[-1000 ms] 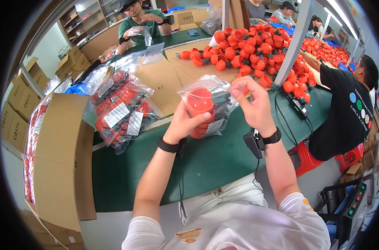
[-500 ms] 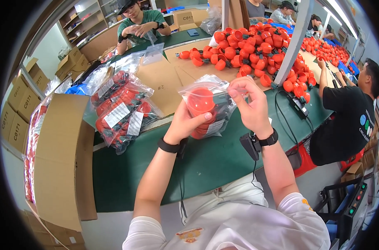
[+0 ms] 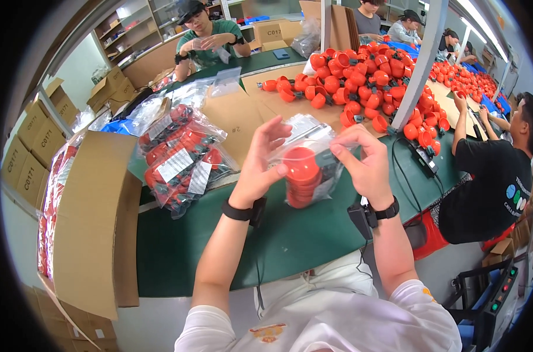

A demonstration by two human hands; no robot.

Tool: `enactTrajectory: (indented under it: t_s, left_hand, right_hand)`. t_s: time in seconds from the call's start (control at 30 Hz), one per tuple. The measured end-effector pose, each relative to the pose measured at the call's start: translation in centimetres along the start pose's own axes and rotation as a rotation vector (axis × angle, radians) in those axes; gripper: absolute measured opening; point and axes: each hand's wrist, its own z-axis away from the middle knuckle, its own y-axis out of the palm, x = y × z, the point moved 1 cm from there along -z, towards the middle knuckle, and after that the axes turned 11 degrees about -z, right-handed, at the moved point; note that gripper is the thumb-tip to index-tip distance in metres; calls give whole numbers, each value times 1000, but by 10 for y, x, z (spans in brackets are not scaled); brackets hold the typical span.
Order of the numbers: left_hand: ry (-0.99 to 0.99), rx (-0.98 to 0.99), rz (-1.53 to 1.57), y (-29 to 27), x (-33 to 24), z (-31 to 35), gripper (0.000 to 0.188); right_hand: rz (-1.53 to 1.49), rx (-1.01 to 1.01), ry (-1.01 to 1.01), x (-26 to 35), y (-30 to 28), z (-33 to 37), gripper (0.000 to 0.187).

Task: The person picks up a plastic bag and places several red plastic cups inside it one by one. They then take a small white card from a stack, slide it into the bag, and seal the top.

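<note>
At frame centre, the clear bag (image 3: 306,167) of stacked red cups stands roughly upright between both hands. The left hand (image 3: 260,161) cups its side; the right hand (image 3: 363,164) seems to pinch its top right corner.

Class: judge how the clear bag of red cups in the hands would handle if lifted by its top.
The clear bag looks floppy and crinkled, so it would probably sag. Its film seems glossy, perhaps slippery. The stacked red cups inside likely shift.
</note>
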Motion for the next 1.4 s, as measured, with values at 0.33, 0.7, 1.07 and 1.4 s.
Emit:
enactTrajectory:
  t_s: [0.33, 0.7, 1.07, 1.4]
  left_hand:
    - [36, -29, -696, -1, -62, 0, 9]
    - [-1, 124, -549, 7, -78, -1, 49]
    - [5, 11, -685, 9, -58, 8, 16]
    - [95, 31, -635, 19, -62, 5, 13]
  right_hand:
    - [-180, -13, 84, 14, -14, 13, 7]
    - [-223, -51, 111, 13, -20, 23, 6]
    - [-199, -32, 83, 15, -19, 26, 6]
    - [-170, -48, 74, 21, -17, 29, 7]
